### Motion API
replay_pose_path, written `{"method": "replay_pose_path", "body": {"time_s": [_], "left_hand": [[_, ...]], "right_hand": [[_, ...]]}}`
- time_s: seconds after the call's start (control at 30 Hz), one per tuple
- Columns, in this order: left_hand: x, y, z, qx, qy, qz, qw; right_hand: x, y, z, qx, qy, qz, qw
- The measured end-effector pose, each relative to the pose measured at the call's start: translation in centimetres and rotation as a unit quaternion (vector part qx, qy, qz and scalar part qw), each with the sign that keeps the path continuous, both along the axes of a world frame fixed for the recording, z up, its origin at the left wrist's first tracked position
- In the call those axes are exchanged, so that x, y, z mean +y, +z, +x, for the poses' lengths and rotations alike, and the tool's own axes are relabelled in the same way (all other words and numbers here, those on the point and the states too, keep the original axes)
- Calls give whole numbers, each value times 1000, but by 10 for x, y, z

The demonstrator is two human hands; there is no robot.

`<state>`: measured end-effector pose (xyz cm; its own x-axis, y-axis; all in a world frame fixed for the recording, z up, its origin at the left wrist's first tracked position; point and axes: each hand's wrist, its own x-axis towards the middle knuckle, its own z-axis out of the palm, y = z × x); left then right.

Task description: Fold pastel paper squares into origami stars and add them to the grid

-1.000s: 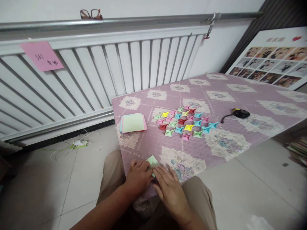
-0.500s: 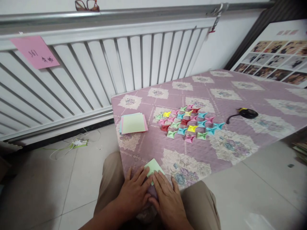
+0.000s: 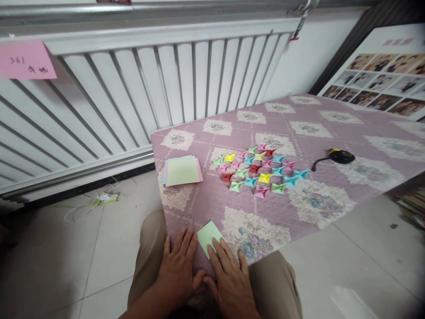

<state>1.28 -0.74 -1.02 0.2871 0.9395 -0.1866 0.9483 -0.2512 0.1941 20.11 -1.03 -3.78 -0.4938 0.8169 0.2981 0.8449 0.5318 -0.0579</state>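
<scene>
A folded light green paper (image 3: pixel 209 235) lies on the patterned tablecloth (image 3: pixel 206 199) near the front corner. My right hand (image 3: pixel 229 272) rests flat with its fingertips on the paper's lower right part. Just left of the paper, my left hand (image 3: pixel 179 266) lies on the cloth with fingers stretched out, holding nothing. Farther back at the left is a stack of coloured square sheets (image 3: pixel 182 172), pale green on top. Several small folded paper pieces (image 3: pixel 255 169) in pink, green, blue, yellow and red stand in rows right of the stack.
A black object with a cord (image 3: pixel 341 156) lies on the right of the table. Behind is a white radiator (image 3: pixel 116 97) with a pink note (image 3: pixel 26 60). A photo board (image 3: pixel 381 79) leans at the back right. A power strip (image 3: pixel 108 198) is on the floor.
My left hand has slid left, off the green paper. My right hand stays on the paper's lower part. The view has shifted slightly.
</scene>
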Motion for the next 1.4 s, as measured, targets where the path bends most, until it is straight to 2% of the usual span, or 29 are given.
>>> {"method": "replay_pose_path", "body": {"time_s": [0.33,0.4,0.47,0.53,0.63,0.7,0.9,1.1,1.27,1.4], "left_hand": [[7,9,-3,-19,17,-1,1000],[5,11,0,-52,-17,32,998],[3,10,5,-88,-78,57,991],[3,6,10,-111,-126,51,984],[4,-1,14,-113,-138,24,984],[5,-6,15,-109,-133,22,985],[5,-14,15,-99,-134,50,985],[6,-18,14,-71,-161,105,979],[5,-20,13,-60,-167,127,976],[5,-18,13,-58,-165,103,979]], "right_hand": [[-1,0,-2,7,-16,-35,999],[-2,1,-3,8,-16,-46,999],[-2,4,-3,7,-18,-73,997],[-2,8,-4,5,-27,-119,993],[-2,11,-5,9,-44,-189,981],[-3,8,-4,21,-49,-208,977],[-5,-7,0,73,-46,-205,975],[-8,2,-2,131,-37,-233,963],[-12,6,-2,172,-23,-191,966],[-16,-2,0,203,6,-143,969]]}}
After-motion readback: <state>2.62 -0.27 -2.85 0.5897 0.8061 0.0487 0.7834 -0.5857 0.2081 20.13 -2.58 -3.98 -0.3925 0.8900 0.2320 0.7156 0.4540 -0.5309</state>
